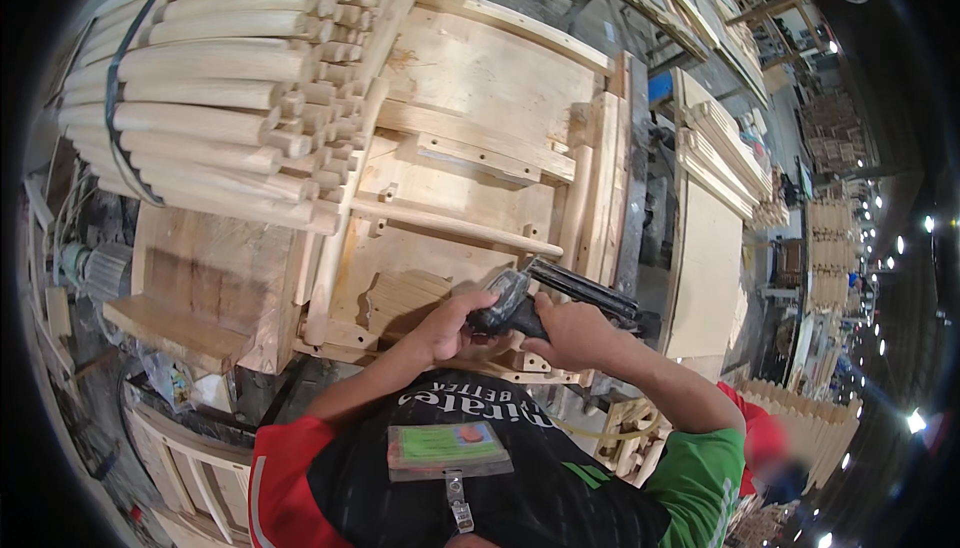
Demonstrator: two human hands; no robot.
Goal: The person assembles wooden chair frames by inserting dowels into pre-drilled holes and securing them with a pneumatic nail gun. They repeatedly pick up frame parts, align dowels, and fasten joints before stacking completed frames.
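In front of my body I hold a black and grey nail gun (508, 300) with a long dark magazine (585, 288) angled out to the right. My left hand (452, 328) is closed on the rounded body of the tool. Around its handle wraps my right hand (572, 336), with part of the grip hidden by the fingers. Beneath and beyond the tool lies a pale wooden jig (455, 163) with raised blocks and strips. A round wooden rail (455, 224) runs across it, just beyond the nail gun.
A strapped stack of round wooden sticks (215, 88) rises at the left, above a wooden box (215, 278). To the right, a board-topped table (705, 278) carries wooden strips (725, 153). A person in a red cap (765, 438) is nearby at the lower right.
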